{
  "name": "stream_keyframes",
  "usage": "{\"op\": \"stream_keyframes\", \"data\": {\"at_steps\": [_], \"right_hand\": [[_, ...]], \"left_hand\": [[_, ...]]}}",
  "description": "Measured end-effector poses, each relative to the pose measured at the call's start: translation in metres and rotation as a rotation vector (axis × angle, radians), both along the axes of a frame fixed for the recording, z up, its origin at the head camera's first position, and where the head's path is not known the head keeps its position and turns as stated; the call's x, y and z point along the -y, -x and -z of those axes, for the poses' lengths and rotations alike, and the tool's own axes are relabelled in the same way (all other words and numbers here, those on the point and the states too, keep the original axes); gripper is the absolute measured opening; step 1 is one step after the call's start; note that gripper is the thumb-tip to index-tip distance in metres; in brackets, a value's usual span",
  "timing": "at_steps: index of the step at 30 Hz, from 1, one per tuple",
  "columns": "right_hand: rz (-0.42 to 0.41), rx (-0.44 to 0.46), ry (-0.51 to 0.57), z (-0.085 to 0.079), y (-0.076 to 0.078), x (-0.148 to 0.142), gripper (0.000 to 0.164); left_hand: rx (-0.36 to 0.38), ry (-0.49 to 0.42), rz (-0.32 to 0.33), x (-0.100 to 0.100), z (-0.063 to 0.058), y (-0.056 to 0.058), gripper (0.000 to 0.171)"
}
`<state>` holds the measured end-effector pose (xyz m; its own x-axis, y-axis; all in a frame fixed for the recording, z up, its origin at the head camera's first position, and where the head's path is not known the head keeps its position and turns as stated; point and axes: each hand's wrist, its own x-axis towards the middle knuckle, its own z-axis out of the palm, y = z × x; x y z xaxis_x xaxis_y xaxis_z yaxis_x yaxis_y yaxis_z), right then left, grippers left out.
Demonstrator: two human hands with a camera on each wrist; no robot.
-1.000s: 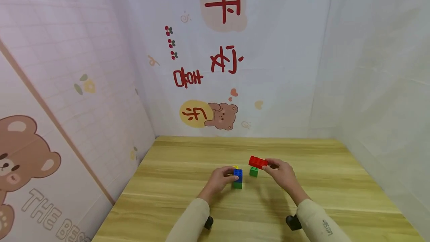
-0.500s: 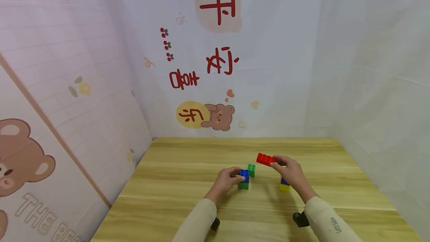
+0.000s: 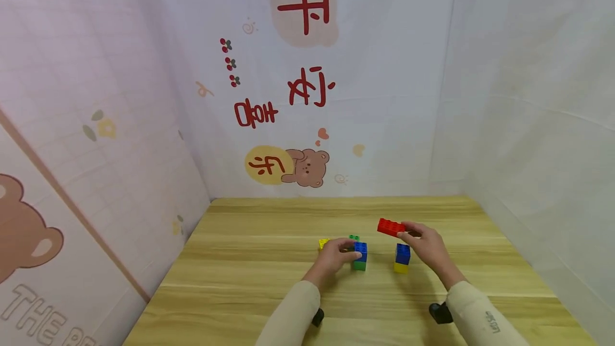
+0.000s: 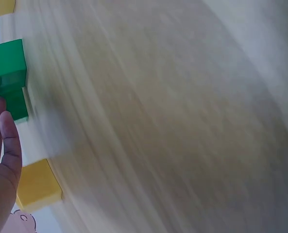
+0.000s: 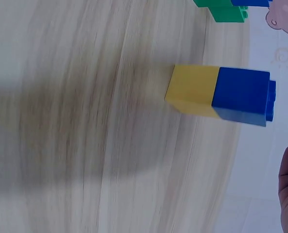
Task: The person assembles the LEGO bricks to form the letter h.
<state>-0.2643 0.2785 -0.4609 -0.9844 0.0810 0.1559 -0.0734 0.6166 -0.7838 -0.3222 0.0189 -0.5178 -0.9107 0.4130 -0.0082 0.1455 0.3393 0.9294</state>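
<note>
The right hand [image 3: 426, 245] has its fingers and thumb clamped on one end of a red brick [image 3: 391, 227], which sticks out to the left of the fingertips, studs showing, raised off the tabletop [image 3: 269, 276]. Below those fingers and toward the body, just apart from them, stands an upright pair: a blue brick [image 3: 402, 253] on top of a yellow base brick [image 3: 401, 268].

The left hand [image 3: 335, 256] pinches a second blue brick [image 3: 360, 251] by its upper part, thumb on the near side and fingers behind. It sits on a green base brick [image 3: 360, 265] directly below the thumb; whether that base meets the tabletop is hard to tell. Just beyond the left fingers lies another green brick [image 3: 354, 237], mostly hidden by them; contact cannot be judged. A loose yellow brick [image 3: 324, 243] is behind the left fingers, near the knuckles. Farther beyond both sets of fingers hangs a pale printed backdrop [image 3: 384, 68].
</note>
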Motion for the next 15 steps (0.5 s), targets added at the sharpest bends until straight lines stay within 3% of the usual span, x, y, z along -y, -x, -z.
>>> {"op": "stream_keyframes", "data": {"at_steps": [15], "right_hand": [[-0.010, 0.041, -0.034, 0.009, 0.000, -0.017, 0.050]], "left_hand": [[0.023, 0.018, 0.045, -0.036, -0.003, 0.007, 0.037]]}}
